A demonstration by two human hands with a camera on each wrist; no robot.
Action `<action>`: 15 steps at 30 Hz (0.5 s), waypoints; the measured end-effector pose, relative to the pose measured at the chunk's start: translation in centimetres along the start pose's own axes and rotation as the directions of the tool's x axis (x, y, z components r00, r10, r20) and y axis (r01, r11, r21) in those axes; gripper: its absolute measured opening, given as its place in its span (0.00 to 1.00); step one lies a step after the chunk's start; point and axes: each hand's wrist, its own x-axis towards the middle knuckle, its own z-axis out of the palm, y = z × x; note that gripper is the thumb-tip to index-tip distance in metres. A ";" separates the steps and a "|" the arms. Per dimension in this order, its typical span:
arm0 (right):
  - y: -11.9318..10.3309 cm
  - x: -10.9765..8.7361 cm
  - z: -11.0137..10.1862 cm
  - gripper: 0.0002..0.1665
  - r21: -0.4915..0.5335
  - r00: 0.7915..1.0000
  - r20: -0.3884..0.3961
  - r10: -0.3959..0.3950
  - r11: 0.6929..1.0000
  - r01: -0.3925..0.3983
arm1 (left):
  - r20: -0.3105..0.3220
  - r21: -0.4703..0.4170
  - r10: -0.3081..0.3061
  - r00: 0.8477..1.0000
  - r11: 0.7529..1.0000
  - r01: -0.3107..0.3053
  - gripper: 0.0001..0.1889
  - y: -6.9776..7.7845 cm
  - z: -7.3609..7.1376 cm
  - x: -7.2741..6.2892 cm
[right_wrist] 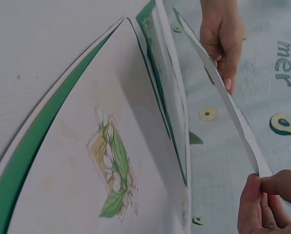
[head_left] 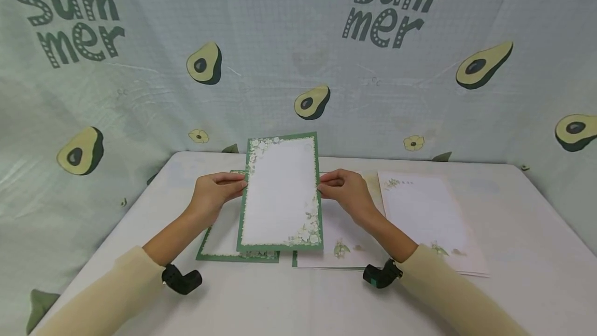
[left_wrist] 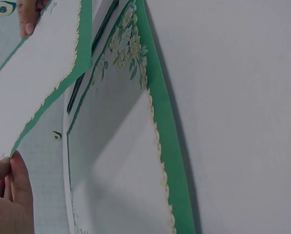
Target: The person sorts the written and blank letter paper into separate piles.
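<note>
A sheet of stationery paper (head_left: 282, 196) with a green border and white flowers in two corners is held up above the table. My left hand (head_left: 212, 193) pinches its left edge between thumb and fingers, and my right hand (head_left: 347, 191) pinches its right edge. Beneath it on the left lies a similar green-bordered sheet (head_left: 221, 245), partly covered from view. Below my right hand lies a pile of pale sheets (head_left: 322, 258) with a small flower print and a green edge showing at its left. The left wrist view shows the raised sheet (left_wrist: 33, 73) tilted.
Another pile of pale, pink-edged sheets (head_left: 422, 217) lies at the right of the white table (head_left: 308, 305). A hanging cloth (head_left: 261, 30) printed with avocados and lettering rises behind the table. A dark wrist camera (head_left: 182, 279) sits by each sleeve.
</note>
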 end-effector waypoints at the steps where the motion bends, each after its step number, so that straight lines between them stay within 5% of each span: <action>1: 0.0 0.1 0.2 0.14 0.002 1.000 0.001 0.000 1.000 0.000 | 0.000 0.002 -0.002 1.000 1.000 0.002 0.21 -0.1 -0.2 0.0; 15: -0.3 0.8 3.5 0.12 0.050 0.999 0.031 0.023 0.998 -0.024 | 0.016 0.045 -0.026 1.000 0.999 0.025 0.22 -0.6 -3.8 -0.3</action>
